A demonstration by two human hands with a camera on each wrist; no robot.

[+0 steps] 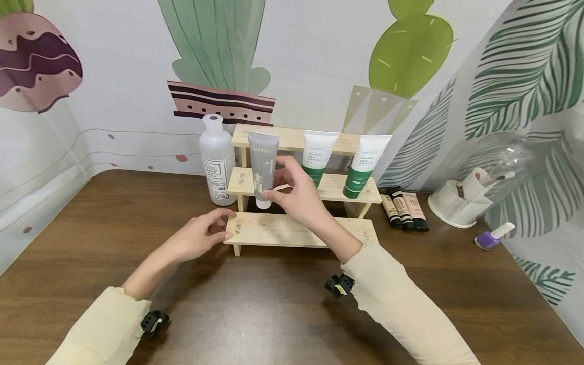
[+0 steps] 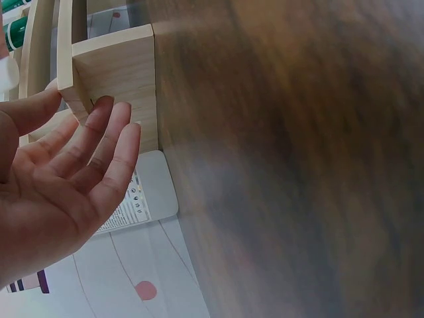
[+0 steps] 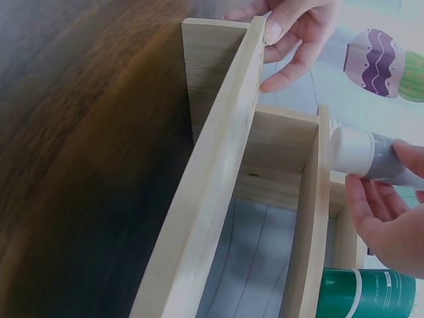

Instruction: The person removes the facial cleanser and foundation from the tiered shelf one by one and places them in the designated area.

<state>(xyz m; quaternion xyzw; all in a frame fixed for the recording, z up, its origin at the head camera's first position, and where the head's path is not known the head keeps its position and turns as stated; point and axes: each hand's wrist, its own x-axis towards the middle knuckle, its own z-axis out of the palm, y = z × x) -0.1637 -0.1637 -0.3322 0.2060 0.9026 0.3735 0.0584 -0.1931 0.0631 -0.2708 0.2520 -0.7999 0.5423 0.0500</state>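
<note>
The right hand [image 1: 298, 195] pinches a grey tube [image 1: 263, 167] between thumb and fingers, so this grip is closed around the tube. The tube stands with its white cap down on the middle step of a little wooden step shelf [image 1: 292, 230], and its top leans back against the highest step. The left hand [image 1: 201, 235] is at the near left corner of the lowest step. Its fingers are loose and a bit bent, its fingertips touch the wood, and it holds nothing. Just to the right of the right hand, two white and green tubes [image 1: 339, 162] already stand on the same middle step, caps down too. Just to the left of the grey tube, a white bottle [image 1: 217, 162] stands on the brown table [image 1: 274, 314] beside the shelf. Farther to the right of the right hand, three small tubes [image 1: 405, 209] lie side by side on the table, then comes a white holder [image 1: 458, 203] with a clear dome, and a purple nail polish bottle [image 1: 493, 237] lies on its side. It looks like the grey tube is almost in its place but not let go yet. The lowest step has nothing on it, and the small tubes and the nail polish are not on the shelf.
</note>
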